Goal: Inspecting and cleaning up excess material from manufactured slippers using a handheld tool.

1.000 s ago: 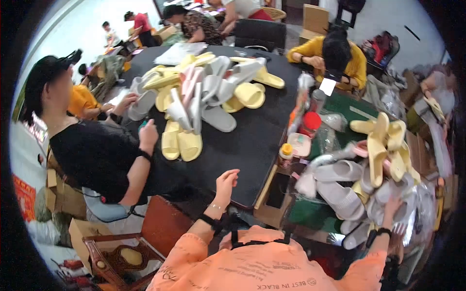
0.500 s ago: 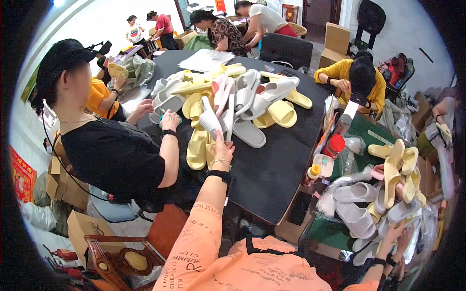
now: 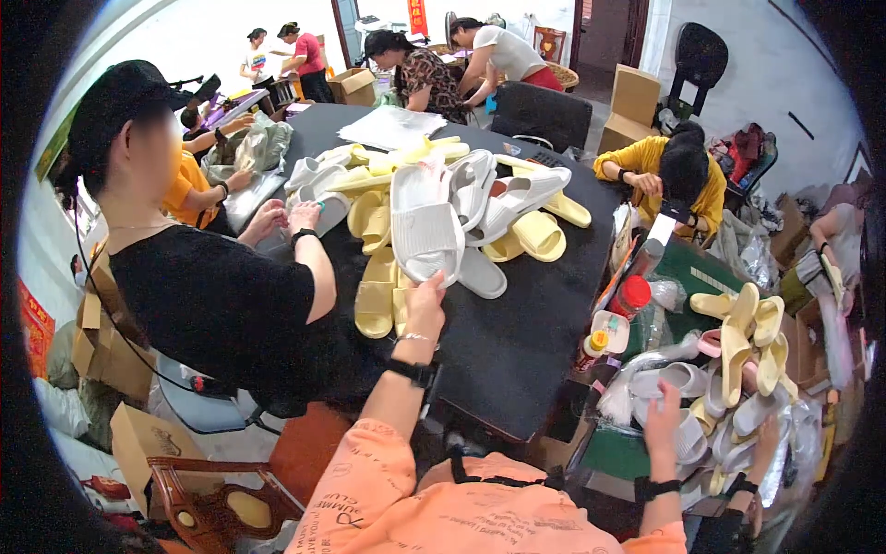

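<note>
My left hand [image 3: 426, 309] is closed on the near end of a light grey slide slipper [image 3: 426, 235]. It holds the slipper above the black table, before a heap of slippers. Pale yellow slippers [image 3: 538, 236] and more grey slippers [image 3: 496, 205] make up that heap. My right hand [image 3: 659, 427] is raised at the edge of the second pile, fingers stretched and apart, with nothing seen in it. Grey slippers [image 3: 685, 379] lie right behind it, and yellow ones [image 3: 736, 355] are stacked further right.
A co-worker in black [image 3: 212, 249] stands at left, hands at the heap. Another person's hand [image 3: 764, 448] reaches into the right pile. A red-lidded jar [image 3: 631, 295] and a yellow-capped bottle [image 3: 595, 347] stand between the tables. A wooden chair [image 3: 221, 489] is at lower left.
My left hand has lifted and turned the grey slipper so its strap faces me. My right hand has moved left and up, away from the right pile's near side.
</note>
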A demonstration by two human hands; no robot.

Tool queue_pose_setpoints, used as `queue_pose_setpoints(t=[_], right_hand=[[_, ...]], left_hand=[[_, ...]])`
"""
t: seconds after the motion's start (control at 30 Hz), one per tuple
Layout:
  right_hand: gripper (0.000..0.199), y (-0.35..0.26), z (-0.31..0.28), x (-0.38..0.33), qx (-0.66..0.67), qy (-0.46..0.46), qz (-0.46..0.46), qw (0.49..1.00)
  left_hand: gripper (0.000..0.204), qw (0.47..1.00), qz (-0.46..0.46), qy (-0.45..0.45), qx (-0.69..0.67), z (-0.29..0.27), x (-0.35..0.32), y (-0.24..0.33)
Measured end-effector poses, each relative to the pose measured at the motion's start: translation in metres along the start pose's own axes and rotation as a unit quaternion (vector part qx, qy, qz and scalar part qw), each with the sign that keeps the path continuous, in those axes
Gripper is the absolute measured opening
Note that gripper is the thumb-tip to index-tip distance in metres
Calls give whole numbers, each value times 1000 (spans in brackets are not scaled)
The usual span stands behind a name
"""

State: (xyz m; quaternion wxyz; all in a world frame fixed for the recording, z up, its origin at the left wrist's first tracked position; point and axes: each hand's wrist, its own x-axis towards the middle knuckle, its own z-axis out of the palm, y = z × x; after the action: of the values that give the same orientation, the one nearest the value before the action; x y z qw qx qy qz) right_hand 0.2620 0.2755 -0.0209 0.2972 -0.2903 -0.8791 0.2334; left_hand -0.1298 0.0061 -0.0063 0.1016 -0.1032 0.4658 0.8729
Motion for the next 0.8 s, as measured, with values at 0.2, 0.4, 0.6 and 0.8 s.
queue_pose_setpoints(t=[0.2, 0.4, 0.6, 0.8], right_hand=[[40, -76, 44, 41, 113, -31, -61, 991], [53, -137, 68, 60, 338, -122, -32, 933], [44, -148, 106, 39, 455, -278, 60, 844], [53, -120, 154, -7, 425, -484, 136, 752]], left_hand=[[27, 979, 138, -148, 35, 2, -71, 80], [29, 977, 43, -208, -34, 3, -104, 107], [33, 960, -95, -262, -28, 12, -120, 67], [46, 728, 337, -305, 513, 0, -67, 32]])
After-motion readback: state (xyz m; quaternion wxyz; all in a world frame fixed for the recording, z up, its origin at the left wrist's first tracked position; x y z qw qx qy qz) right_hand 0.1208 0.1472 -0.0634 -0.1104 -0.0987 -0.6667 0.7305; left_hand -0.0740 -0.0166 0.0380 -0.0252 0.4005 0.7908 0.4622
